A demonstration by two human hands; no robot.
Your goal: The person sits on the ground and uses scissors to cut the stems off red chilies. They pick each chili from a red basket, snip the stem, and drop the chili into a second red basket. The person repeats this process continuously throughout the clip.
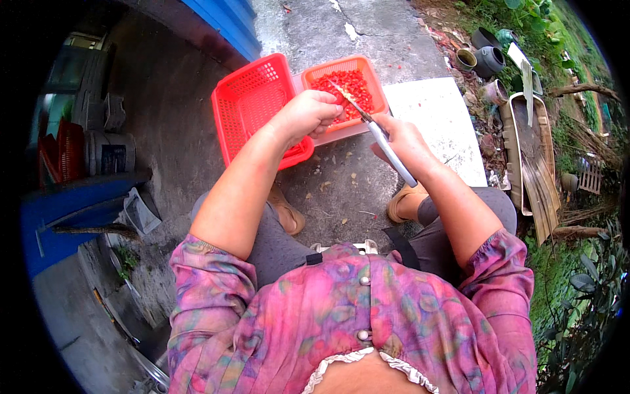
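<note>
My right hand [408,139] is closed around scissors [391,152] with pale grey handles. Their blades point away from me over an orange-red perforated basket [375,77]. Small chopped red pieces [354,82], which look like chili pepper, cover the bottom of that basket. My left hand [307,118] hovers at its near left side, fingers pinched together close to the blades. What the pinch holds is too small to make out. Beneath my left wrist stands a larger red basket [252,98], with a few long red chili peppers [294,151] at its near end.
Under the orange-red basket is a white board or low table [436,115], reaching right. My feet rest on the concrete floor [341,190] on either side. Pots [489,61], a long tub [518,151] and planks line the right. At left are a bucket [111,154] and stacked red baskets [69,151].
</note>
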